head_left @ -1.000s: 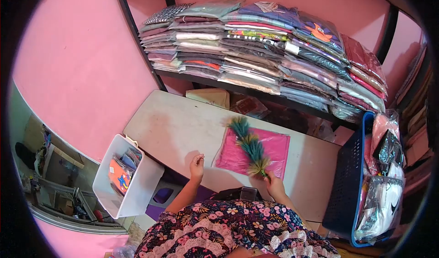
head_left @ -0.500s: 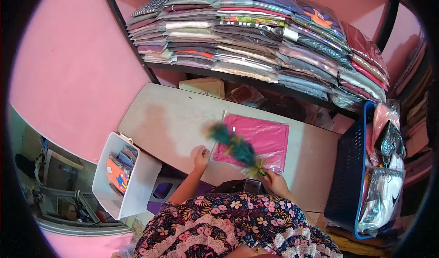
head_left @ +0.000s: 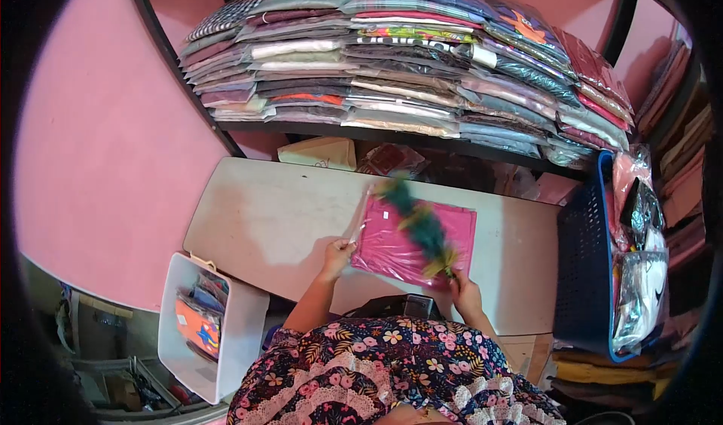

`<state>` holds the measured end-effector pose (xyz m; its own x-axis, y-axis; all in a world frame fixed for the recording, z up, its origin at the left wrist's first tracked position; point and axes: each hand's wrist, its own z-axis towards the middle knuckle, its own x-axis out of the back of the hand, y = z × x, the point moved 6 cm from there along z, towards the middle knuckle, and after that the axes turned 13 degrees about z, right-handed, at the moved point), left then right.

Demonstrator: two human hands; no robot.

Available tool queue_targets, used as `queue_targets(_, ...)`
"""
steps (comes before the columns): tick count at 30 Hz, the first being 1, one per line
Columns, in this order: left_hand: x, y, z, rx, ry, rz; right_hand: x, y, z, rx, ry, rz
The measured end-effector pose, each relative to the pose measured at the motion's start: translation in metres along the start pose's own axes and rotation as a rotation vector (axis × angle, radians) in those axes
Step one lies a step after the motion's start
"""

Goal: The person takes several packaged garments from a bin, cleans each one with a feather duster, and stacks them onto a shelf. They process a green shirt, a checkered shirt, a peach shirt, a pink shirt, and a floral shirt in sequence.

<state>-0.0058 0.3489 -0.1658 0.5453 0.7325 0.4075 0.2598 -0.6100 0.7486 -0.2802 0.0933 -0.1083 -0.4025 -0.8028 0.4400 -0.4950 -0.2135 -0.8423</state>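
A pink folded garment in a clear plastic bag (head_left: 376, 240) lies flat on the table, a small white label near its upper left corner. My left hand (head_left: 339, 258) is closed at the bag's left edge, pinching the clear plastic between thumb and fingers. In my right hand (head_left: 466, 295) is the handle end of a fluffy green and yellow duster (head_left: 423, 229), blurred by motion. Its head slants up and to the left across the bag, hiding part of the pink cloth.
The pale table (head_left: 263, 206) runs under a black-framed shelf stacked with bagged clothes (head_left: 407, 71). At the right stands a blue basket (head_left: 584, 267) of bagged items. A white bin (head_left: 245, 327) with packets stands at the lower left. A yellowish packet (head_left: 320, 154) lies below the shelf.
The duster has swung up and to the right over the bag, my right hand shifting slightly right. My left hand has moved right onto the bag's edge. The whole view has shifted a little.
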Motion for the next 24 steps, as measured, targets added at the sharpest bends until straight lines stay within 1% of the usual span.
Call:
queue_targets(1,0.014,-0.001,0.006,0.029,0.011,-0.003,-0.004,-0.006,0.002,0.017,0.100,0.052)
queue_targets(2,0.027,-0.004,0.012,0.027,0.003,-0.005,-0.014,-0.013,0.001,0.014,0.106,0.047)
queue_targets(4,0.067,-0.008,0.031,-0.122,0.147,-0.006,-0.033,-0.030,0.001,-0.007,0.027,0.124)
queue_targets(5,0.088,-0.016,0.043,-0.128,0.145,-0.008,-0.049,-0.040,-0.001,0.097,-0.067,0.045)
queue_targets(6,0.110,-0.029,0.052,-0.128,0.207,-0.014,-0.064,-0.050,-0.003,0.161,-0.192,0.003)
queue_targets(7,0.134,-0.039,0.055,-0.123,0.267,-0.015,-0.075,-0.059,-0.002,0.165,-0.224,-0.033)
queue_targets(8,0.154,-0.048,0.059,-0.122,0.268,-0.017,-0.086,-0.068,0.000,0.169,-0.258,-0.069)
queue_targets(9,0.175,-0.057,0.060,-0.121,0.311,-0.004,-0.097,-0.076,0.005,0.170,-0.259,-0.073)
queue_targets(10,0.188,-0.063,0.057,-0.118,0.354,0.005,-0.096,-0.077,0.012,0.100,-0.174,-0.070)
queue_targets(11,0.204,-0.072,0.058,-0.117,0.355,0.001,-0.102,-0.077,0.018,0.030,-0.086,-0.063)
queue_targets(12,0.219,-0.074,0.056,-0.177,0.386,0.047,-0.114,-0.079,0.023,0.031,-0.086,-0.067)
queue_targets(13,0.234,-0.075,0.054,-0.234,0.417,0.099,-0.126,-0.089,0.026,0.138,-0.068,-0.026)
queue_targets(14,0.243,-0.081,0.054,-0.234,0.415,0.099,-0.136,-0.097,0.027,0.244,-0.047,0.013)
queue_targets(15,0.254,-0.084,0.050,-0.221,0.458,0.115,-0.141,-0.101,0.027,0.242,-0.043,0.014)
queue_targets(16,0.265,-0.086,0.049,-0.209,0.500,0.130,-0.156,-0.107,0.026,0.276,-0.222,-0.089)
queue_targets(17,0.269,-0.086,0.049,-0.212,0.497,0.129,-0.169,-0.111,0.023,0.310,-0.403,-0.195)
queue_targets(18,0.277,-0.086,0.050,-0.273,0.543,0.134,-0.175,-0.114,0.026,0.308,-0.398,-0.195)
queue_targets(19,0.284,-0.086,0.050,-0.334,0.588,0.139,-0.175,-0.117,0.032,0.295,-0.317,-0.202)
queue_targets(20,0.286,-0.089,0.054,-0.338,0.585,0.138,-0.175,-0.119,0.037,0.283,-0.235,-0.209)
queue_targets(21,0.284,-0.076,0.050,-0.391,0.603,0.125,-0.175,-0.121,0.043,0.165,-0.139,-0.240)
queue_targets(22,0.281,-0.061,0.044,-0.442,0.619,0.112,-0.181,-0.125,0.045,0.156,-0.135,-0.242)
queue_targets(24,0.271,-0.030,0.034,-0.423,0.580,0.116,-0.185,-0.132,0.046,0.204,-0.041,-0.112)
